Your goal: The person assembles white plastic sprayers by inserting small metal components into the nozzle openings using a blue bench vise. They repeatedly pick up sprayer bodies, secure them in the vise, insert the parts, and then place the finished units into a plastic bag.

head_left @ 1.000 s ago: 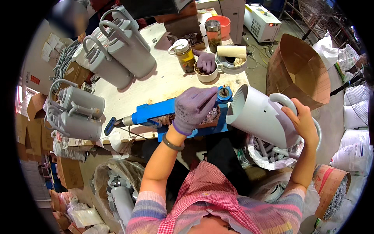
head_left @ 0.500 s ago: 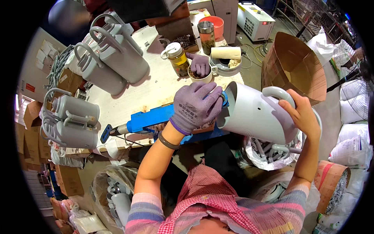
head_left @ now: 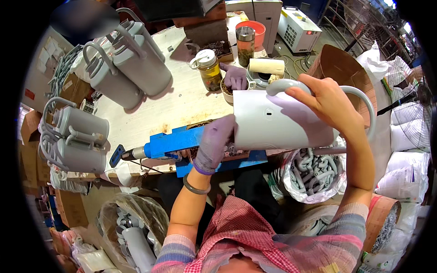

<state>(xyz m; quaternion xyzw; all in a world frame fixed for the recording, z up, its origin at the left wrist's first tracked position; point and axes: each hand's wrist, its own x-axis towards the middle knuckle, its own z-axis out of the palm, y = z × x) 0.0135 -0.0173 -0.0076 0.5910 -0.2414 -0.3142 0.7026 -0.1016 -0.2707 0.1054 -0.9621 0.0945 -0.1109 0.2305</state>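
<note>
A light grey watering can point(head_left: 282, 120) lies sideways over the front right of the table, its wide end facing left. My bare right hand point(head_left: 325, 100) is wrapped round its curved handle point(head_left: 287, 85). A long curved spout point(head_left: 371, 109) passes behind my right wrist. At the can's wide end is my left hand point(head_left: 215, 143), in a purple glove and smeared by motion; its fingertips are hidden at the rim. Just left of it runs a blue bar-shaped fixture point(head_left: 177, 143), with a power screwdriver point(head_left: 133, 154) at its left end.
Several grey watering cans point(head_left: 142, 66) stand or lie on the table's left side. A cup of small parts point(head_left: 228, 94) with a loose purple glove point(head_left: 235, 76) sits beyond the fixture, beside a lidded jar point(head_left: 208, 70). A bag of grey handles point(head_left: 314, 175) stands below right.
The watering can has turned and shifted left, its wide end now square to the left. My left hand has moved down and toward me at the rim.
</note>
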